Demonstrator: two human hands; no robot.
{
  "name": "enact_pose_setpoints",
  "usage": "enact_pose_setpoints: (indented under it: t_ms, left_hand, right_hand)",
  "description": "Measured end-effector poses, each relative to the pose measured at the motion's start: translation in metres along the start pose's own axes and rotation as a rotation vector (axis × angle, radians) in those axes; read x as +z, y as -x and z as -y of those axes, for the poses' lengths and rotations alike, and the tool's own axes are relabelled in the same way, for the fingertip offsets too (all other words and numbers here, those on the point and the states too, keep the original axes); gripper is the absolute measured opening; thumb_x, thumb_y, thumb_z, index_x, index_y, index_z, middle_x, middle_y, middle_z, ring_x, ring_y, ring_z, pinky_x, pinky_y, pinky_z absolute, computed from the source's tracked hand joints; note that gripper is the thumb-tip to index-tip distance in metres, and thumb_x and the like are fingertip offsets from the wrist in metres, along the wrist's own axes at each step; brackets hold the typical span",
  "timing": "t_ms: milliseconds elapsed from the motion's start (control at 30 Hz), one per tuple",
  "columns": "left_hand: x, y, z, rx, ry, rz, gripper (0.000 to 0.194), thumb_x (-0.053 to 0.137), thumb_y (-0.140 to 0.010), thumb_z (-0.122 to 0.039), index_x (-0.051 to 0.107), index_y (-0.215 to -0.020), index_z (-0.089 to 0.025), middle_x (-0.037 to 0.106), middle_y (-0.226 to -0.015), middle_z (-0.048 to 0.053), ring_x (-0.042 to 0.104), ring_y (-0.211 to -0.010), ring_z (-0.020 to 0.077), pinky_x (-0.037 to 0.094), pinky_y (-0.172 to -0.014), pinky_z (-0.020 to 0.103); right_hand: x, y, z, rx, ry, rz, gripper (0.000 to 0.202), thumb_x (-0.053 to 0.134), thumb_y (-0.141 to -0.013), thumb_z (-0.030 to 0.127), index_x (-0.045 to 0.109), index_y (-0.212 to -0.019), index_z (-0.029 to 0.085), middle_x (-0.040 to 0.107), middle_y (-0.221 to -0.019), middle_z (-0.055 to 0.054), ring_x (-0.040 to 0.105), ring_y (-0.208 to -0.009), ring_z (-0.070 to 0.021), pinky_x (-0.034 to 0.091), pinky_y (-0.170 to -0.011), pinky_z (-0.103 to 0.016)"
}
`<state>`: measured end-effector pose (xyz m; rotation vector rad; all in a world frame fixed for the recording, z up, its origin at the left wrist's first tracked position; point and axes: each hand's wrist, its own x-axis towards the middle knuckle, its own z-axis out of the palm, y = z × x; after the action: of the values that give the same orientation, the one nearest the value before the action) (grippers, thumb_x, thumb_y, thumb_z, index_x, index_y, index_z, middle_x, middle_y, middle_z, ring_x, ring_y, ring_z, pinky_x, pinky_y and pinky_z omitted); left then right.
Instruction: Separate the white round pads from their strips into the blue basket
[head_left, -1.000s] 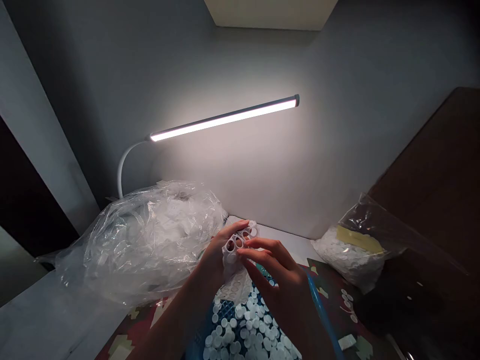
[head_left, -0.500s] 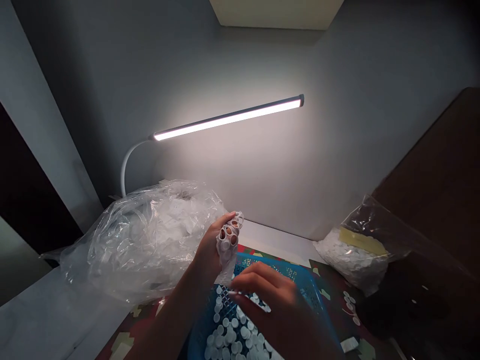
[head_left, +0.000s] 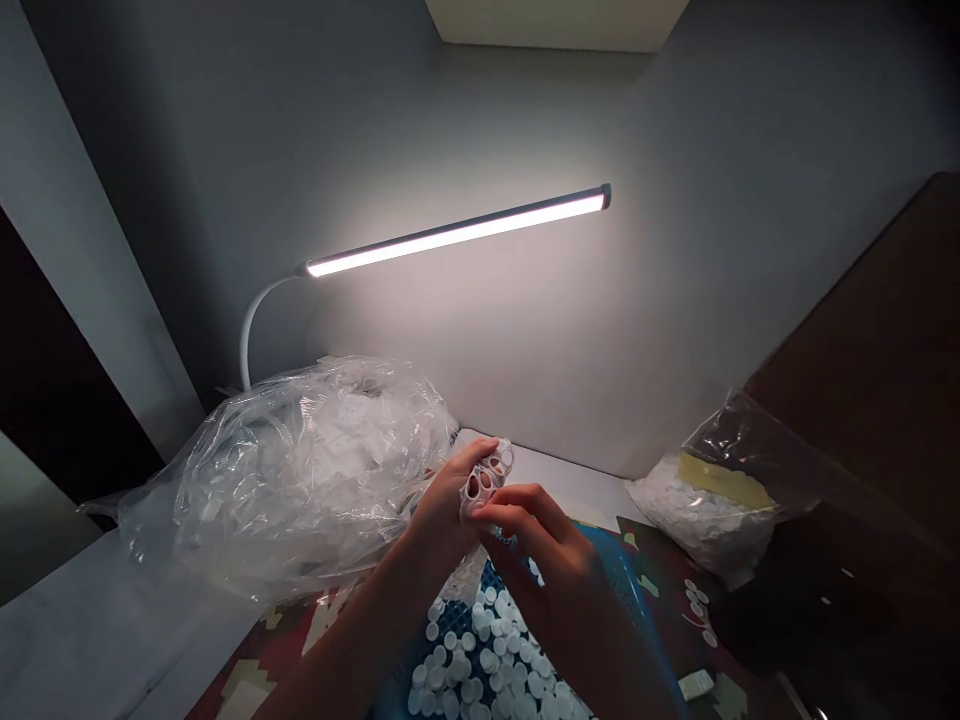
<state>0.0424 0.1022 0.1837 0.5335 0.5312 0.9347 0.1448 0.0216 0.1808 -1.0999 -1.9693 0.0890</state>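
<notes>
My left hand is closed around a white plastic piece with several round openings, held up above the basket. Clear film hangs below that hand. My right hand reaches in from the right, thumb and forefinger closed together at the lower end of the holed piece. Whatever lies between those fingertips is hidden. Beneath both hands, a blue plastic basket holds many small white round discs.
A large clear plastic bag of white pieces fills the left side. Another clear bag with white contents and a yellow strip stands at right. A few loose discs lie on the patterned cloth. A lit lamp spans above.
My right hand has risen from over the basket, where a small white disc showed at its fingertips, to the holed piece. My left hand has shifted slightly right and turned the piece.
</notes>
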Motion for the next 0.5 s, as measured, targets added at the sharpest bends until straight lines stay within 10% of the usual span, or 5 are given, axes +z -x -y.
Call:
enact_pose_setpoints:
  t_ms: [500]
  left_hand:
    - [0.0012, 0.0019, 0.0025, 0.033, 0.039, -0.103, 0.022, 0.066, -0.074, -0.025, 0.048, -0.065, -0.016, 0.049, -0.053, -0.004, 0.045, -0.041, 0.0051, 0.032, -0.04, 0.017]
  right_hand:
    - [0.0004, -0.003, -0.0024, 0.0, 0.112, -0.035, 0.013, 0.051, -0.087, 0.014, 0.062, -0.087, 0.021, 0.065, -0.088, -0.004, 0.061, -0.071, -0.0127, 0.05, -0.06, -0.022]
